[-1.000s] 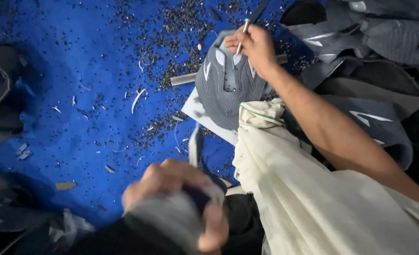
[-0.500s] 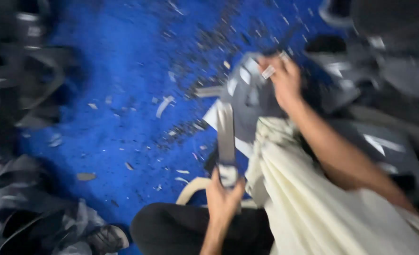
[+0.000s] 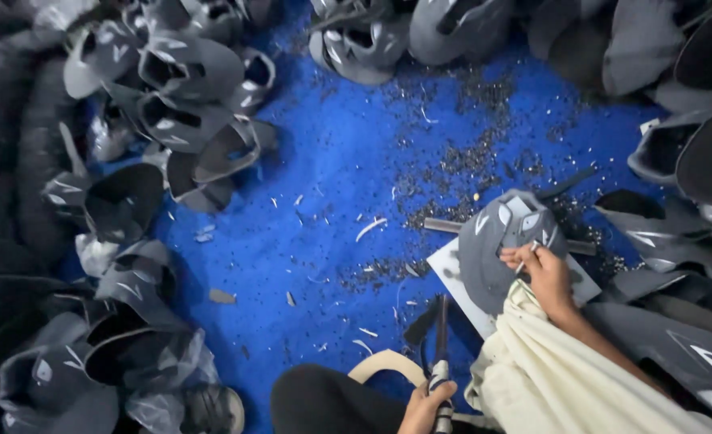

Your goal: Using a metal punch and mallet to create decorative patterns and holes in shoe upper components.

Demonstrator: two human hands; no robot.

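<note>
Upper: a grey shoe upper (image 3: pixel 496 249), soft and domed, with pale curved patches stitched on; it lies on a white board (image 3: pixel 456 277) in the right half of the floor, just ahead of the person's knee.
Right hand: the right hand (image 3: pixel 542 269) rests on the upper's near edge, fingers pinched together on a thin pale tool or strip; what it is I cannot make out.
Left hand: the left hand (image 3: pixel 426 402) is clamped round the handle of a hammer (image 3: pixel 440 354), a dark slim shaft with a striped grip, pointing away from the person; the head end is blurred into shadow.
Floor: a rough blue mat (image 3: pixel 332 177), speckled with dark shavings (image 3: pixel 468 165) and a few white slivers.
Bar: a flat grey metal bar (image 3: pixel 444 226) pokes out from under the upper, its middle covered.
Cloth: a cream cloth (image 3: pixel 565 386), creased and loose, drapes over the right arm and lap, hiding the elbow.
Ring: a tan curved band (image 3: pixel 384 366) shows beside the dark knee (image 3: pixel 324 398), partly cut off by it.
Piles: heaps of grey uppers (image 3: pixel 171 88) crowd the left side and top edge, more on the right (image 3: pixel 677 225); they hem in the bare patch, and many run out of frame.
Wrap: clear plastic (image 3: pixel 175 378) over the pile at lower left blurs its shapes.
</note>
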